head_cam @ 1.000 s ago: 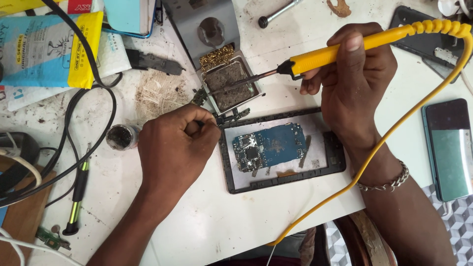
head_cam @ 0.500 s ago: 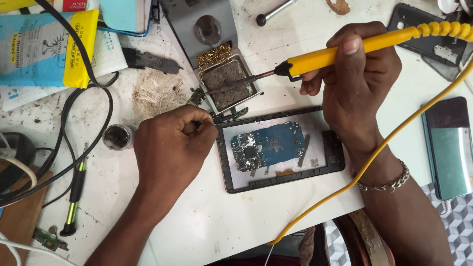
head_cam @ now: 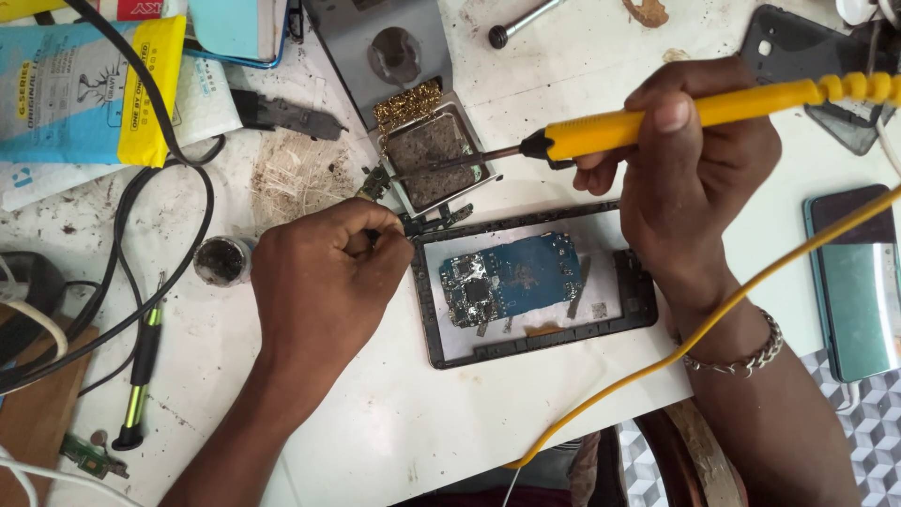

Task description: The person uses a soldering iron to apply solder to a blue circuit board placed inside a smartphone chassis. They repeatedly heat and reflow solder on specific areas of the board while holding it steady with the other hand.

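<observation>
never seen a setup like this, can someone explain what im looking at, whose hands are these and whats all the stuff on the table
This is one view from a camera worn on a person's head, looking down at their own two bare hands over a stained white worktable.

The right hand holds a yellow-handled soldering iron; its dark tip rests on a brown cleaning sponge in a small metal tray.

The left hand is curled into a loose fist, its fingers pinching something too small to make out.

Between the hands lies a black phone frame with a blue circuit board inside. Nearby are a teal phone lying flat, black cables and a blue-and-yellow packet.
</observation>
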